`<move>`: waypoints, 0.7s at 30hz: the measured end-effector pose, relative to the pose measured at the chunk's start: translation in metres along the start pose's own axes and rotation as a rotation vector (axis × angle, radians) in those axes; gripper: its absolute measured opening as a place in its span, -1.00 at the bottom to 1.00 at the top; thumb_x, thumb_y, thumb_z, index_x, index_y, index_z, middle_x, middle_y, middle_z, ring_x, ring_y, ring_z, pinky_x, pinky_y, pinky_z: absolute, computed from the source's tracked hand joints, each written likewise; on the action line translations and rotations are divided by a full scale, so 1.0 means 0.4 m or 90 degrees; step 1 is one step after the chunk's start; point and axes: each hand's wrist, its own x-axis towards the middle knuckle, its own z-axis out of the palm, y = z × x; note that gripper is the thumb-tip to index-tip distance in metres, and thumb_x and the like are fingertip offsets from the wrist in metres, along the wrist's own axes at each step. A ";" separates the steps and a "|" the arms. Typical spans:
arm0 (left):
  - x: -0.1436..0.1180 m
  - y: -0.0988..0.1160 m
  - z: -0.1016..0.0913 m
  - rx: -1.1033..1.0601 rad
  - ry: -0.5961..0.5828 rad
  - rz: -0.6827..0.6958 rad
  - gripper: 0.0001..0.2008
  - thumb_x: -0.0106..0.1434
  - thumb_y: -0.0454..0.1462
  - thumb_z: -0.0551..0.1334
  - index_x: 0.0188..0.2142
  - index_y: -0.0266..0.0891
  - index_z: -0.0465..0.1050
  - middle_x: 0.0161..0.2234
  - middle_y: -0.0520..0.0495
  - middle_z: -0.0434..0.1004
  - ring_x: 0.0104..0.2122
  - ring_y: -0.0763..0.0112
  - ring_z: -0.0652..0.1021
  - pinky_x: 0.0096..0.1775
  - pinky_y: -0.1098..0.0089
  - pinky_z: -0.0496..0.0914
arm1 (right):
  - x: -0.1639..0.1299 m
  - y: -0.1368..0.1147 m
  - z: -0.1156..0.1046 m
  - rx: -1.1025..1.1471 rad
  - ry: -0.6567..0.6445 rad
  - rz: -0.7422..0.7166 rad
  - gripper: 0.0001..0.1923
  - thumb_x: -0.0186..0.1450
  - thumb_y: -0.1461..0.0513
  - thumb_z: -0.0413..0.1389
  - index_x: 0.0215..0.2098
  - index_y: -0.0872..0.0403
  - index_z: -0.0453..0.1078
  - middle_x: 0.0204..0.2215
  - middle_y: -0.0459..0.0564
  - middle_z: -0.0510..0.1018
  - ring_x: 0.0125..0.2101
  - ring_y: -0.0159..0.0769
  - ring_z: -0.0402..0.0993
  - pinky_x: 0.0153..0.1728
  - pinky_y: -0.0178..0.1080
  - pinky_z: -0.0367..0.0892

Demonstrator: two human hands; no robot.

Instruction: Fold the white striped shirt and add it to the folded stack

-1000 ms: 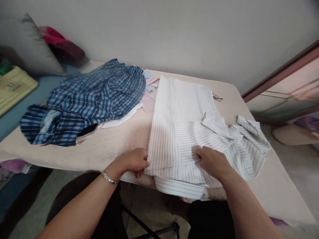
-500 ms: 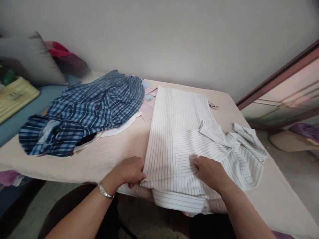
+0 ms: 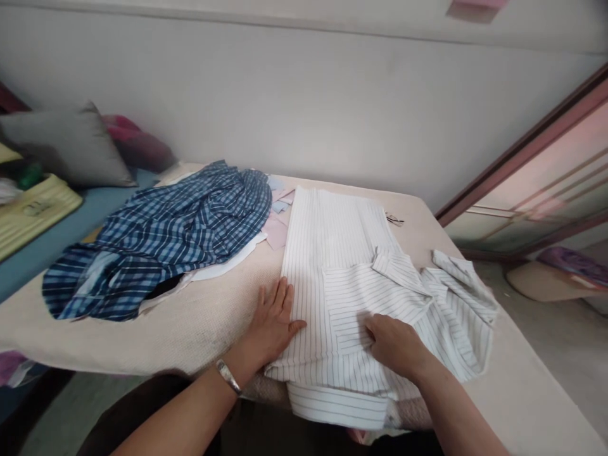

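A white pinstriped garment [image 3: 354, 282] lies spread and layered over the middle of the table [image 3: 223, 323], its banded near end [image 3: 339, 405] hanging past the front edge. The left hand [image 3: 273, 323] is flat and released, fingers spread, palm along the garment's left border with the thumb on the cloth; the right hand [image 3: 394, 342] is curled against the upper layer, and whether it pinches fabric I cannot tell. The overhanging end could, by its weight, draw the layers out of line, and uneven pressure from the two hands could pucker the stripes. The eyeglasses [image 3: 395, 220] rest close to the far right side, so a wide tug might catch them. Left of the garment are pink and blue fabric scraps [image 3: 274, 229], then a crumpled blue plaid shirt [image 3: 180, 234]. Farther left, a yellow basket [image 3: 47, 212] holds something green [image 3: 29, 176] and something whitish [image 3: 7, 190], neither clear enough to name; a grey cushion [image 3: 71, 145] leans behind it.
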 end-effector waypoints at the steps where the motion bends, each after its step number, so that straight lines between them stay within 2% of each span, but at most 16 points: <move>1: 0.004 0.003 -0.006 0.000 0.009 0.001 -0.24 0.45 0.07 0.02 0.42 -0.43 0.00 0.44 -0.44 -0.08 0.44 -0.08 -0.03 0.34 -0.23 -0.06 | -0.003 0.012 -0.007 0.047 -0.011 -0.020 -0.89 0.17 0.39 0.08 -0.42 0.06 0.32 -0.37 -0.05 0.52 -0.36 -0.27 0.41 -0.41 -0.26 -0.02; 3: 0.018 0.021 -0.028 -0.012 0.041 0.022 -0.27 0.46 0.05 -0.01 0.40 -0.45 0.04 0.44 -0.45 -0.08 0.44 -0.09 -0.06 0.35 -0.23 -0.09 | -0.005 0.043 -0.028 0.160 -0.028 -0.062 -0.92 0.19 0.29 0.15 -0.43 0.04 0.31 -0.41 -0.10 0.52 -0.39 -0.30 0.39 -0.41 -0.28 0.05; 5: 0.031 0.050 -0.050 -0.045 0.059 0.075 -0.27 0.48 0.04 -0.04 0.42 -0.44 -0.01 0.45 -0.42 -0.14 0.45 -0.04 -0.12 0.37 -0.19 -0.10 | 0.007 0.079 -0.053 0.219 0.023 -0.040 -0.85 0.26 0.16 0.16 -0.40 0.03 0.33 -0.42 -0.10 0.52 -0.39 -0.31 0.40 -0.40 -0.29 0.09; 8: 0.033 0.094 -0.063 -0.116 0.001 0.166 -0.24 0.47 0.08 -0.06 0.45 -0.36 -0.11 0.47 -0.34 -0.20 0.46 0.05 -0.15 0.38 -0.08 -0.03 | 0.062 0.128 -0.080 0.131 0.206 0.148 -0.85 0.35 0.15 0.06 -0.23 0.06 0.37 -0.29 0.00 0.54 -0.33 -0.26 0.44 -0.41 -0.27 0.10; 10: 0.022 0.109 -0.058 -0.149 -0.069 0.204 -0.21 0.45 0.12 -0.06 0.46 -0.33 -0.13 0.47 -0.32 -0.20 0.46 0.06 -0.14 0.39 -0.07 -0.04 | 0.116 0.149 -0.082 0.040 0.276 0.237 -0.80 0.34 0.24 0.03 -0.08 0.10 0.35 -0.16 0.09 0.52 -0.23 -0.19 0.48 -0.41 -0.27 0.12; 13: 0.006 0.114 -0.048 -0.176 -0.141 0.218 -0.18 0.43 0.16 -0.06 0.47 -0.31 -0.15 0.48 -0.30 -0.25 0.46 0.05 -0.17 0.40 -0.10 -0.15 | 0.196 0.165 -0.071 -0.048 0.256 0.254 -0.71 0.31 0.36 -0.01 -0.01 0.15 0.33 -0.07 0.20 0.48 -0.08 -0.11 0.48 -0.35 -0.27 0.22; 16: -0.001 0.114 -0.051 -0.215 -0.172 0.219 -0.18 0.43 0.16 -0.04 0.47 -0.29 -0.15 0.48 -0.27 -0.25 0.46 0.07 -0.17 0.41 -0.08 -0.17 | 0.246 0.186 -0.073 -0.088 0.215 0.262 -0.71 0.37 0.36 -0.08 0.00 0.18 0.36 -0.09 0.26 0.49 -0.06 -0.07 0.51 -0.23 -0.21 0.31; 19: -0.003 0.120 -0.060 -0.257 -0.187 0.229 -0.15 0.40 0.15 0.04 0.47 -0.28 -0.14 0.48 -0.27 -0.25 0.46 0.06 -0.17 0.41 -0.08 -0.19 | 0.272 0.232 -0.120 -0.070 0.183 0.274 -0.69 0.39 0.30 -0.08 -0.01 0.18 0.42 -0.14 0.27 0.54 -0.11 -0.02 0.55 -0.17 -0.11 0.35; 21: -0.006 0.123 -0.067 -0.283 -0.191 0.231 -0.16 0.38 0.12 0.10 0.47 -0.25 -0.12 0.48 -0.26 -0.25 0.46 0.05 -0.18 0.41 -0.08 -0.21 | 0.290 0.265 -0.179 0.047 0.221 0.294 -0.72 0.36 0.25 -0.01 -0.11 0.19 0.47 -0.20 0.27 0.57 -0.16 -0.01 0.55 -0.19 -0.10 0.36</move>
